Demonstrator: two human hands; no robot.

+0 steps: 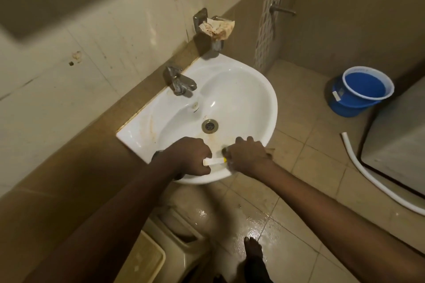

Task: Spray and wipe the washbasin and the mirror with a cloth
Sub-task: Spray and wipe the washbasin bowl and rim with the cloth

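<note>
A white corner washbasin (257, 89) hangs on the tiled wall, with brownish stains near its drain (209, 125) and along its left rim. Over the basin's near rim, my left hand (193, 156) is closed around a small white and yellow object (215, 161), perhaps a tube or handle. My right hand (249, 154) grips the yellow end of that object, with something dark, maybe a scrubber, under its fingers. A wristwatch sits on my left wrist. The mirror is a blurred dark panel (34, 0) at the upper left. No cloth or spray bottle can be made out.
A metal tap (179, 80) stands at the basin's back. A wall holder with stained paper (216, 27) hangs above. A blue bucket (361, 92) and a white hose (377, 181) are on the floor right. The floor is wet near my foot (253, 248). A toilet (174, 232) sits below.
</note>
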